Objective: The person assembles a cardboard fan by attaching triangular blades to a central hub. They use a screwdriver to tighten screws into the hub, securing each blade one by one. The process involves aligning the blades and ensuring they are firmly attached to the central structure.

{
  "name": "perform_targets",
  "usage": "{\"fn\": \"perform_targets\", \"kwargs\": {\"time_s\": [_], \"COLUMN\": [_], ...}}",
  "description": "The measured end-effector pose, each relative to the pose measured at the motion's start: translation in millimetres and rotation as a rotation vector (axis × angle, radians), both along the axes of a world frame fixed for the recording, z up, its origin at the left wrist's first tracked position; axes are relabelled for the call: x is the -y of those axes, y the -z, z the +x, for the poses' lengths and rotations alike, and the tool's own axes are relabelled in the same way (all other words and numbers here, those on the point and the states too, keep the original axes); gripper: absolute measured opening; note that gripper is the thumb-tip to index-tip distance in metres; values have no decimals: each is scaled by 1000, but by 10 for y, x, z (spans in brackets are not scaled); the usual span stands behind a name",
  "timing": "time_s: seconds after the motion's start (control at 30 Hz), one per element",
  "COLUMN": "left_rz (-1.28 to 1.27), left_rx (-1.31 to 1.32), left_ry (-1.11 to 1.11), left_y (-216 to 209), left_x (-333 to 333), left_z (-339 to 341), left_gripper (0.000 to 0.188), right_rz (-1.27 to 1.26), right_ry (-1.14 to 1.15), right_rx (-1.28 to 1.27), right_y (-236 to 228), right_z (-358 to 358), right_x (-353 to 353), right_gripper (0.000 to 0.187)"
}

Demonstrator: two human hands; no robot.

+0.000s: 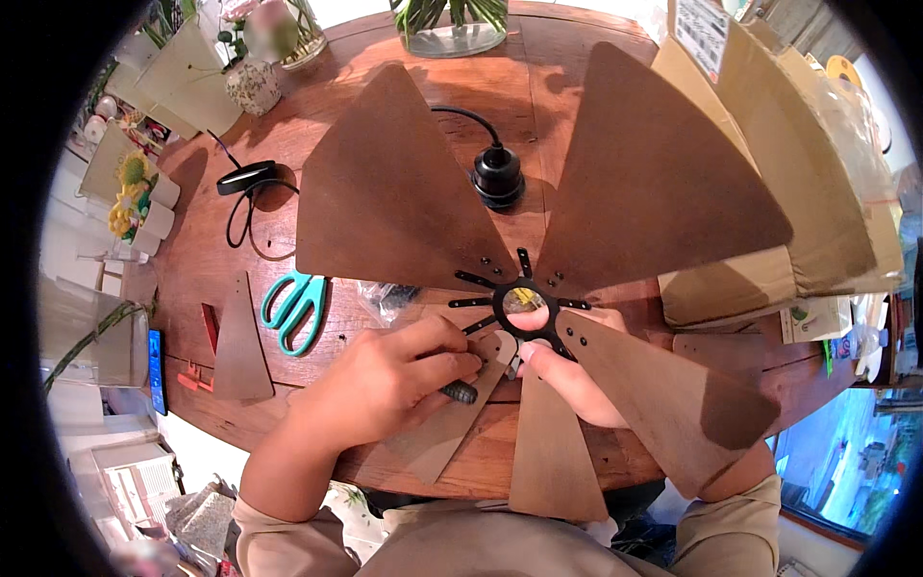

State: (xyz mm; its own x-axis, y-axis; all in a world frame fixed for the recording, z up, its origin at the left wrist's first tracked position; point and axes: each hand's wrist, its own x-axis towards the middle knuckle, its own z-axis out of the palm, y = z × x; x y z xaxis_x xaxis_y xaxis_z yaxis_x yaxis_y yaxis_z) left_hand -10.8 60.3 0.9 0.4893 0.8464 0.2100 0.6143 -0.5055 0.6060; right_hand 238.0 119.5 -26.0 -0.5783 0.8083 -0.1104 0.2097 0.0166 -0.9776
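Observation:
Brown tapered blades spread out from a black hub ring [498, 306] in front of me. Two broad ones, the upper left blade [385, 183] and the upper right blade [663, 183], reach away from me; narrower ones, like the bottom blade [555, 452], point toward me. My right hand [582, 385] is closed on the ring, thumb at its near edge, a fingertip showing through its hole. Curled beside the ring, my left hand [385, 375] grips a tool with a dark ribbed handle [460, 391]. Fingers hide most of that tool. Small screws show near the slotted arms.
Behind the blades stands a black lamp socket [497, 178] with its cord. Teal scissors [295, 310], a loose blade [242, 346] and a phone [158, 372] lie left. An opened cardboard box [769, 163] fills the right; a glass vase [452, 34] stands far back.

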Motion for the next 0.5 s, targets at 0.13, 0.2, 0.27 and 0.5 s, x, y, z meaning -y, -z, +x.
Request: {"fn": "perform_targets", "kwargs": {"time_s": [0.13,0.2,0.27,0.5], "left_rz": [63,21,14,-63], "left_rx": [-103,-130,-104,-212], "left_ry": [-1,-41,-54,-147], "left_y": [10,-17,-25,-178], "left_x": [15,36,38,106], "left_z": [30,38,28,-45], "left_gripper": [41,37,37,38], "right_rz": [142,217,122,-15], "right_ry": [-36,-24,-7,-35], "right_rx": [25,27,3,-66], "right_y": [68,79,36,-28], "right_z": [21,8,-8,-4], "right_x": [18,24,43,21], "right_gripper": [32,32,31,30]}}
